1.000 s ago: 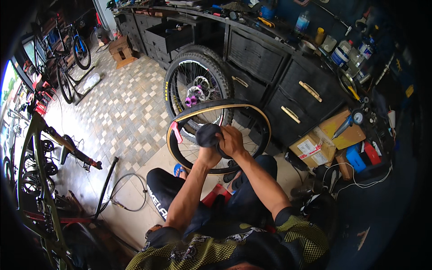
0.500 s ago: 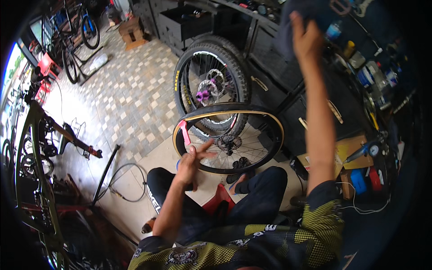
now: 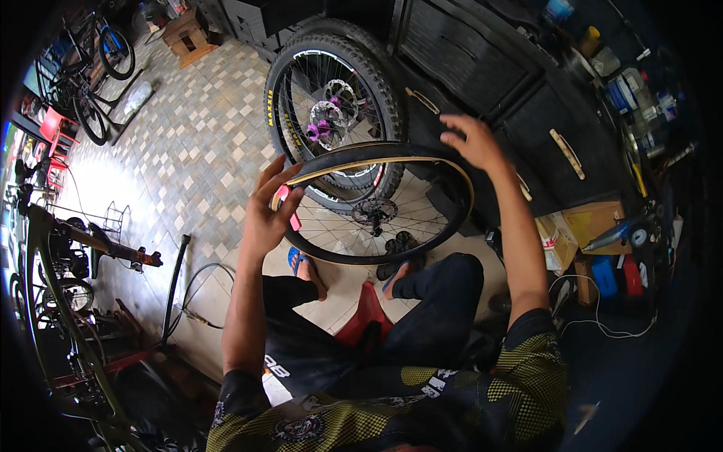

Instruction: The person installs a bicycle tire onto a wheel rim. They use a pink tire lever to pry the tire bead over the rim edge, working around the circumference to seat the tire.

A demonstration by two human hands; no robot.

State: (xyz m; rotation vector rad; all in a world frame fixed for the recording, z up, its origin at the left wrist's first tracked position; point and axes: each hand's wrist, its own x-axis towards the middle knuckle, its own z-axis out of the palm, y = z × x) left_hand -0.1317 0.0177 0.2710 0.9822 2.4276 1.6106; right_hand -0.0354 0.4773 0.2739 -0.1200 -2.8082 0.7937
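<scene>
In front of my knees a bicycle wheel stands tilted, its black tyre (image 3: 369,153) with a tan sidewall. A pink tyre lever (image 3: 294,220) is stuck at its left edge, partly hidden by my thumb. My left hand (image 3: 265,211) is beside that lever, fingers and thumb spread about the tyre's left side; whether they touch it I cannot tell. Open and empty, my right hand (image 3: 476,145) hovers by the upper right of the tyre. At the wheel's middle is a hub with a disc rotor (image 3: 373,214).
Behind it lean knobbly-tyred wheels (image 3: 273,98) with purple hubs, against black cabinets (image 3: 471,53). At left stand a green bike frame (image 3: 45,301) and a looped cable (image 3: 197,297). A cardboard box (image 3: 602,220), an air gun with gauge (image 3: 617,237) and bottles (image 3: 625,90) lie right.
My right hand has come down from the upper right toward the wheel, without the dark, cloth-like thing it had. My left hand has moved to the tyre's left edge. The view has shifted.
</scene>
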